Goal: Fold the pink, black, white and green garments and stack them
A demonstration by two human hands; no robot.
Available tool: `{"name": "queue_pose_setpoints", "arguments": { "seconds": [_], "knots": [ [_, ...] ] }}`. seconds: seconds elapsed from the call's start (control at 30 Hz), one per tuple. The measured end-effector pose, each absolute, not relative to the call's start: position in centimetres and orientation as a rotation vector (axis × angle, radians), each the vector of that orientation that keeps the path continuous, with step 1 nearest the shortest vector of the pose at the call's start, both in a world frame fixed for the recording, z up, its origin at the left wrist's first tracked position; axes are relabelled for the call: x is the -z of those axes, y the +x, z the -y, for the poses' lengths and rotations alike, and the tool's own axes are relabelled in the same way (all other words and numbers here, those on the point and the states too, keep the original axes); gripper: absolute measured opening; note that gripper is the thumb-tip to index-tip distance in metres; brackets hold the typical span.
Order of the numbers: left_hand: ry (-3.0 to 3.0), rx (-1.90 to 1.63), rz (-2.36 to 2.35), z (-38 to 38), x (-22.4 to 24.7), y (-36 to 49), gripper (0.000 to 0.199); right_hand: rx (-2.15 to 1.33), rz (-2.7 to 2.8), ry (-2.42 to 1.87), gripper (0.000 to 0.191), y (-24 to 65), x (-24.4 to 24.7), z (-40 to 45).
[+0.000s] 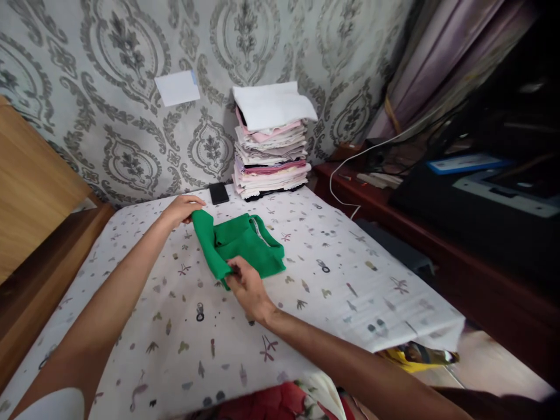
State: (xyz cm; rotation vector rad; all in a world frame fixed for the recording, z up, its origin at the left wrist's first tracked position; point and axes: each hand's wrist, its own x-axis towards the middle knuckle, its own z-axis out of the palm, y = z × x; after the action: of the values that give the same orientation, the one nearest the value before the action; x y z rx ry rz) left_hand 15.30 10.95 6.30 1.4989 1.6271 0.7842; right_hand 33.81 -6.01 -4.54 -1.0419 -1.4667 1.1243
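Observation:
A green garment (251,248), partly folded, lies on the white patterned sheet (184,356). Its collar, with a pale inner band, faces right. My left hand (184,210) grips the far left corner and my right hand (247,286) pinches the near edge. Between them the left side of the cloth is lifted and turned over toward the rest. The fingertips of both hands are partly hidden by the fabric.
Folded clothes (271,146) stand in a tall stack against the wall, a white piece on top. Left of it lies a black phone (219,193). A dark red desk (376,204) with a white cable (335,175) borders the right; wooden furniture (39,186) borders the left.

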Motion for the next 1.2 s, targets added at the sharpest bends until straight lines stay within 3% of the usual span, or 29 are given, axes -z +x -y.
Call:
{"name": "queue_pose_setpoints", "arguments": {
  "seconds": [0.17, 0.33, 0.43, 0.5, 0.67, 0.83, 0.93, 1.03, 1.2],
  "knots": [
    [1.377, -0.813, -1.580, -13.2, -6.4, 20.1, 0.015, -1.405, 0.876, -0.933, 0.018, 35.3, 4.8, 6.5],
    [1.384, -0.794, -1.491, -14.3, -2.9, 24.9, 0.016, -1.552, 0.443, -0.837, 0.037, 36.9, 5.2, 6.4],
    [1.432, -0.782, -1.454, -13.6, -0.2, 26.6, 0.006, -1.626, 0.338, -0.849, 0.035, 38.0, 5.6, 6.1],
    [1.468, -0.801, -1.422, -12.8, 0.9, 26.5, 0.010, -1.659, 0.332, -0.897, 0.032, 38.9, 5.5, 6.4],
    [2.045, -0.817, -1.196, -10.4, 1.7, 22.9, 0.027, -1.544, 0.798, -1.216, 0.024, 40.6, 3.3, 8.6],
    [2.581, -0.612, -1.185, -8.6, 2.6, 21.1, 0.049, -0.622, 1.940, -1.208, 0.024, 39.6, 0.9, 7.4],
    [2.586, -0.362, -1.256, -8.7, 3.4, 21.6, 0.057, -0.260, 2.282, -1.246, 0.044, 38.7, 2.7, 5.2],
    [2.482, -0.217, -1.352, -9.9, 4.1, 21.7, 0.058, -0.266, 2.392, -1.293, 0.059, 39.1, 5.4, 4.1],
    [2.340, -0.262, -1.511, -13.2, 5.7, 21.3, 0.056, -0.411, 2.353, -1.232, 0.065, 40.0, 6.5, 4.3]
  ]
}}
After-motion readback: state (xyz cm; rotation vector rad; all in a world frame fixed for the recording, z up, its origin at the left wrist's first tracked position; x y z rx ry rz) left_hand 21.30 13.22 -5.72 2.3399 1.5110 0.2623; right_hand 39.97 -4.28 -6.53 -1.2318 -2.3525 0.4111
